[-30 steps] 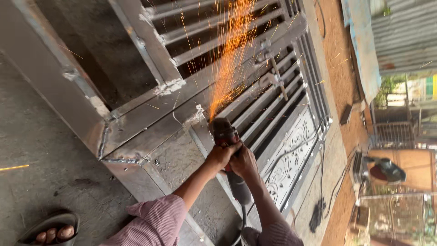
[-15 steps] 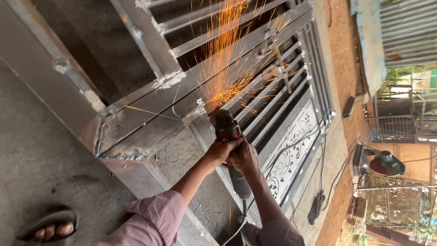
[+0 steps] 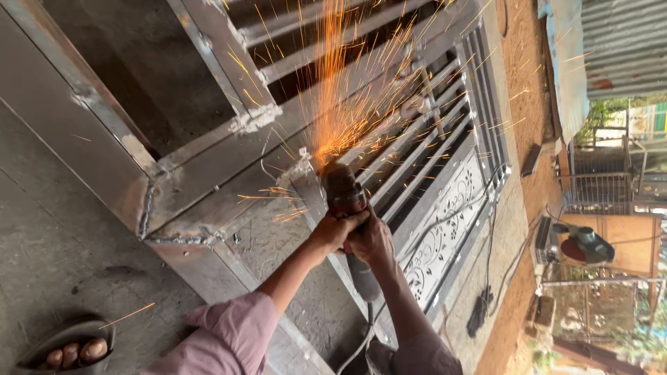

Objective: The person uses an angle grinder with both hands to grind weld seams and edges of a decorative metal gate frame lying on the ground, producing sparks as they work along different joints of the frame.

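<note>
Both hands grip a dark red angle grinder (image 3: 342, 191) over a welded steel gate frame (image 3: 201, 173) lying flat on the ground. My left hand (image 3: 332, 231) wraps the grinder's side near the head. My right hand (image 3: 373, 241) clasps the grinder body (image 3: 363, 278) just behind it. The disc touches a weld joint (image 3: 300, 167) on the frame, and orange sparks (image 3: 347, 104) spray upward across the bars. The grinder's cable (image 3: 358, 347) trails back between my pink-sleeved arms.
A toes-bare foot in a sandal (image 3: 66, 347) stands on the concrete at lower left. The gate's ornate panel (image 3: 445, 236) and horizontal bars (image 3: 417, 146) lie to the right. Black cables (image 3: 486, 264) run over sandy ground. A chop saw (image 3: 583, 243) sits at right.
The spark spray has widened and fanned out to the right. The grinder and both hands stay at the same weld joint, with the view shifted slightly.
</note>
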A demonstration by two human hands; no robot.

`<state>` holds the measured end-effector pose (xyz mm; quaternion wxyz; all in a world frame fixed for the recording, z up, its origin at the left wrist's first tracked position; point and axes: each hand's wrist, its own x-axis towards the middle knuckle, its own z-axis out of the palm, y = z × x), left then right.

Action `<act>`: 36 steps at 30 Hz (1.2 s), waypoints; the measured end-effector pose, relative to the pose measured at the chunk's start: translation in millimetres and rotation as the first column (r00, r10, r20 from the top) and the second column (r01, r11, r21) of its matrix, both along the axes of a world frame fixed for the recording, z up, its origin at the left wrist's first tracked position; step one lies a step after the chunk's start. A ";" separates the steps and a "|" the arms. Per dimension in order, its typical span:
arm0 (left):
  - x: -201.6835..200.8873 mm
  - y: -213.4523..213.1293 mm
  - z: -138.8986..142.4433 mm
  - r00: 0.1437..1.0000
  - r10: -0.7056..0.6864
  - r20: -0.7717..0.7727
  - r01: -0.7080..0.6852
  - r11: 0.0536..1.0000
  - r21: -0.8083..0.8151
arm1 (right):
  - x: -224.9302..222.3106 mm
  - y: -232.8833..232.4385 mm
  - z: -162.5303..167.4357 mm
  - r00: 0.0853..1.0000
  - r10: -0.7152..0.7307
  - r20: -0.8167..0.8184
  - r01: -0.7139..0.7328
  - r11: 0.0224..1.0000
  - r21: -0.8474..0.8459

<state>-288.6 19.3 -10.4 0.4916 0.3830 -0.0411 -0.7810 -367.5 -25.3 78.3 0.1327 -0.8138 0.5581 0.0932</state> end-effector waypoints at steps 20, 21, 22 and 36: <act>19.5 -2.7 3.2 0.999 0.008 -0.041 -0.009 1.000 -0.021 | 13.8 -4.7 -5.4 0.998 0.000 -0.062 -0.001 1.000 -0.017; 22.9 -5.0 3.9 0.999 -0.022 -0.026 0.021 0.999 -0.030 | 15.0 -7.0 -5.6 0.997 0.021 -0.077 -0.024 0.999 -0.034; 25.1 -6.2 3.8 0.999 -0.021 -0.032 0.020 0.999 -0.037 | 15.3 -7.0 -6.6 0.997 0.011 -0.072 -0.014 0.999 -0.043; 13.4 8.6 2.6 0.996 -0.086 0.010 0.086 0.989 -0.118 | 1.9 7.8 0.1 0.999 -0.017 0.047 0.017 1.000 0.004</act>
